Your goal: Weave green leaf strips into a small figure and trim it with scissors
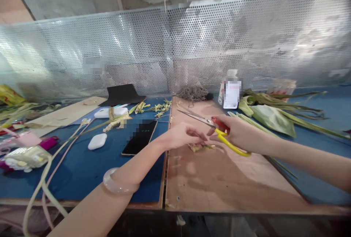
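Note:
My right hand [241,131] grips a pair of scissors [199,119] with red and yellow handles. Their metal blades point left, slightly apart, above the bare wooden part of the table [208,182]. Just left of the scissors, my left hand [181,134] has its fingers curled together. At its fingertips is a small yellow-green piece of plant husk [201,148], low over the wood and partly covered by the fingers. A pale bangle [120,183] circles my left forearm.
Left of my hands lie a phone [140,137], a white earbud case [97,141] and a cable [44,171]. Behind are grey twine [193,93] and a bottle [231,91]. Green husks [271,120] lie right. A perforated metal screen [137,47] stands along the back.

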The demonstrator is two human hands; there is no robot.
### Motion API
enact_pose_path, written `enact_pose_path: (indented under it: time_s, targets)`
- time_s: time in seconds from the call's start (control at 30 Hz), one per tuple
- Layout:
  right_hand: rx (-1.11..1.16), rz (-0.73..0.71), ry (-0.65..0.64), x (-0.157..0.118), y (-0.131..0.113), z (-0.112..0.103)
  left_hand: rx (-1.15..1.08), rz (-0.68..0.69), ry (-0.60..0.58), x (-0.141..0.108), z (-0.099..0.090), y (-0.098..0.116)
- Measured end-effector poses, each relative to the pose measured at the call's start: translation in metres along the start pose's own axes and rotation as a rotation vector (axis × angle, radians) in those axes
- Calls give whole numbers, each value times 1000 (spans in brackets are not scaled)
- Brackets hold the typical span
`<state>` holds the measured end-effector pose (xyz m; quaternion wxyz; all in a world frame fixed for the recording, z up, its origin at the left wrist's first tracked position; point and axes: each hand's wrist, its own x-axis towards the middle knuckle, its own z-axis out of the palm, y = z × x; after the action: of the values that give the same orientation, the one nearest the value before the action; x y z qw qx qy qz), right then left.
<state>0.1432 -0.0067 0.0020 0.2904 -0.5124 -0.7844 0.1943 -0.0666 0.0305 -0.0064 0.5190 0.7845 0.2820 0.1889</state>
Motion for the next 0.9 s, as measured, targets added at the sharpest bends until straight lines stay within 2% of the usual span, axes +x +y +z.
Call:
enact_pose_path:
  time_s: [0.1,0.2,0.3,0.4,0.5,0.63,0.9]
  targets:
    - [37,21,-78,7,0,5,-46,-26,20,0,1,-1]
    - [253,25,-183,11,-2,3,-29,-43,22,0,1,1]
    - [459,-3,-290,14,-1,0,79,17,60,0,0,3]
    - [539,-36,-345,17,0,1,137,84,138,0,-1,4]
    - [567,-79,-320,19,-2,3,48,32,159,-1,0,4]
    - [579,-65,-322,17,-6,5,-13,1,175,-3,1,5]
    - [593,-54,-205,18,11,19,-62,-20,190,-3,2,7]
